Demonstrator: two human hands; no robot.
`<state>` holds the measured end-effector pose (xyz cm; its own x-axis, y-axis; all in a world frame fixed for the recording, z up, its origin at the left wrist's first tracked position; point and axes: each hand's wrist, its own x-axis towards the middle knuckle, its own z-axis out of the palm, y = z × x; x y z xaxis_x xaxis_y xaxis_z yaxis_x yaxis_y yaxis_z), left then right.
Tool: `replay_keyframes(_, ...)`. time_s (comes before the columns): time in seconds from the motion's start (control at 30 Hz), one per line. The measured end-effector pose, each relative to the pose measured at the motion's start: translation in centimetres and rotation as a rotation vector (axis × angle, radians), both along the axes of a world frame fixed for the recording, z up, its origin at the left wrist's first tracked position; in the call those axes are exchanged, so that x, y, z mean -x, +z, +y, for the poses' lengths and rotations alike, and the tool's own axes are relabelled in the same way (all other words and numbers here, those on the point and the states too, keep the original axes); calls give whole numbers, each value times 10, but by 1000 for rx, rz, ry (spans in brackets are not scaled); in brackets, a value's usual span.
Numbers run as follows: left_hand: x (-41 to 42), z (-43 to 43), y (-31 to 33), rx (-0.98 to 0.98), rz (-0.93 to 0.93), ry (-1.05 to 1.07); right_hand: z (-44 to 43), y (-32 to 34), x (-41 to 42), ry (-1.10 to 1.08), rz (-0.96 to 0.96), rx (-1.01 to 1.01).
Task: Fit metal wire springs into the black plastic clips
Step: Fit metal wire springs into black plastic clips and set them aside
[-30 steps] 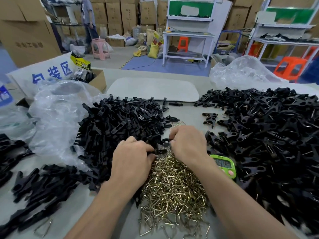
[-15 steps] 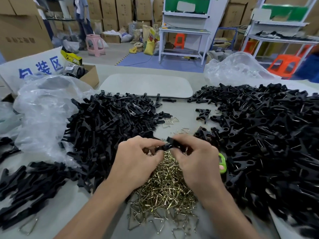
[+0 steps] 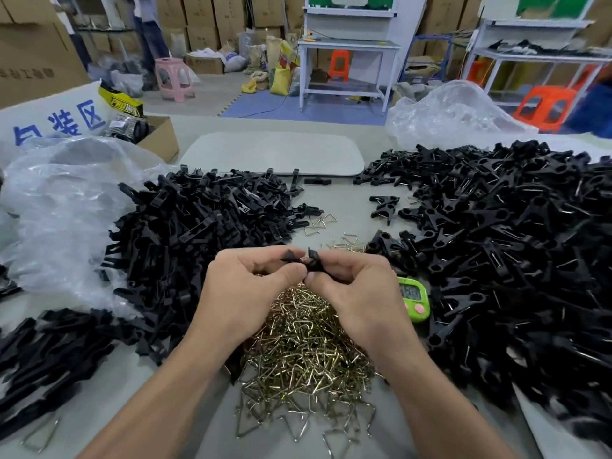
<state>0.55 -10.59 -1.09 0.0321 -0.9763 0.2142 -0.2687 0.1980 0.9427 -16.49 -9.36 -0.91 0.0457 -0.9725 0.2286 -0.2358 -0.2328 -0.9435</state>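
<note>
Hands pinch matte black plastic clip (image 3: 306, 261) above brassy wire springs (image 3: 304, 352)

**Room: warehouse floor, cartons along the back**

Far wall is lined with stacked cardboard boxes (image 3: 228, 18). Grey floor (image 3: 212, 91), with a blue mat (image 3: 261, 106) under a white workbench (image 3: 347, 46) that has a green panel (image 3: 318, 1) on top. Orange stool (image 3: 341, 64) under the bench, pink stool (image 3: 172, 77) far left, second orange stool (image 3: 543, 106) far right. White rack (image 3: 536, 58) on the right. Yellow sack (image 3: 281, 77) just left of the bench. Person (image 3: 149, 24) standing far left by the boxes. Light is bright and even.
</note>
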Motion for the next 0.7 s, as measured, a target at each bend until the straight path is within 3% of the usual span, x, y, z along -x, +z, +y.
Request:
replay_keyframes(0.13, 2, 1, -3, 3, -86, 2, 0, 0, 6, -66, 50, 16)
replay_keyframes(0.33, 3, 2, -4, -29, 10, -63, 6, -3, 0, -92, 179, 42)
replay_keyframes(0.7, 8, 10, -1, 51, -142, -83, 12, -1, -1, -115, 459, 155)
